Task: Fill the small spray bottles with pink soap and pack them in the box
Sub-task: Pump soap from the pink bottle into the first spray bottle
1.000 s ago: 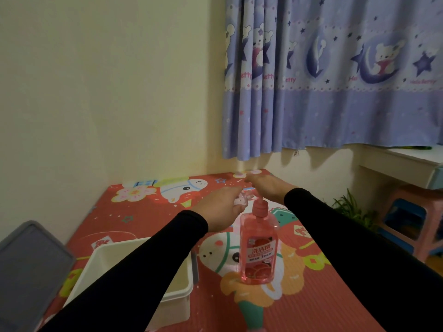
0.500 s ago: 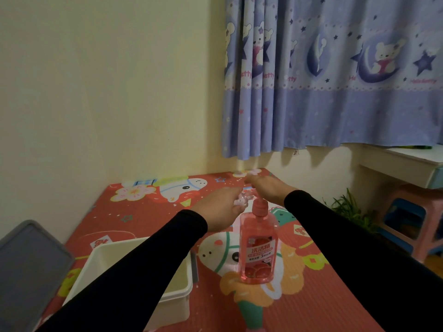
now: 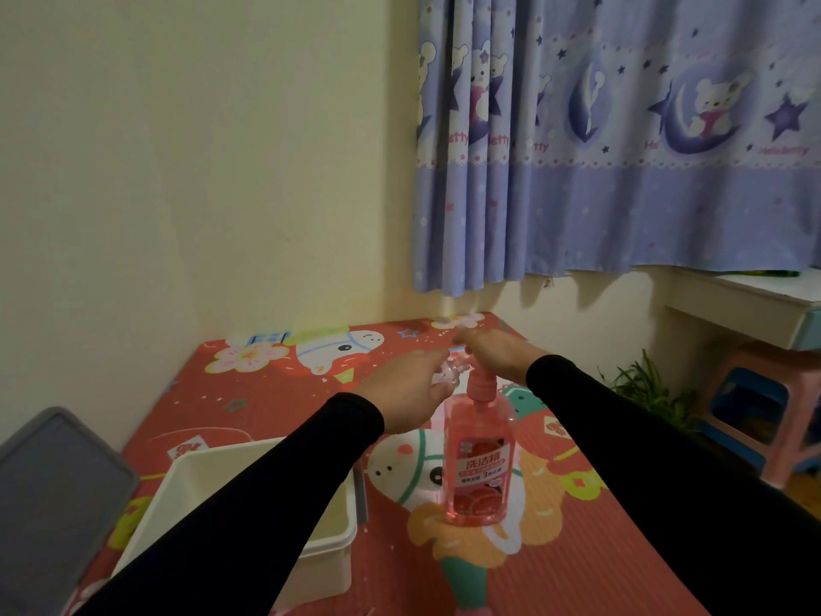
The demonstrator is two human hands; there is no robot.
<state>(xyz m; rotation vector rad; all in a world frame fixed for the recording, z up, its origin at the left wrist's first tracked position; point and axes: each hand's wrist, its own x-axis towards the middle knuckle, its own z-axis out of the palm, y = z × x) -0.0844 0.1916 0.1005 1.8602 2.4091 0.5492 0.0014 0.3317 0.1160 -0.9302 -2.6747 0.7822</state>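
A tall pump bottle of pink soap (image 3: 479,460) stands upright on the red cartoon mat (image 3: 555,549). My right hand (image 3: 495,353) lies flat on top of its pump head. My left hand (image 3: 406,393) is closed around a small clear spray bottle (image 3: 448,374), held just left of the pump's spout; most of that bottle is hidden by my fingers. A white plastic box (image 3: 328,553) sits open on the mat at the lower left, partly covered by my left forearm; its inside is largely hidden.
A grey lid (image 3: 53,495) leans at the far left edge. Cream walls meet in the corner behind the mat under a purple curtain (image 3: 622,140). To the right are a green plant (image 3: 644,389), a pink stool (image 3: 773,406) and a white desk (image 3: 746,304).
Both hands and the soap bottle keep nearly the same positions; the view has shifted only slightly.
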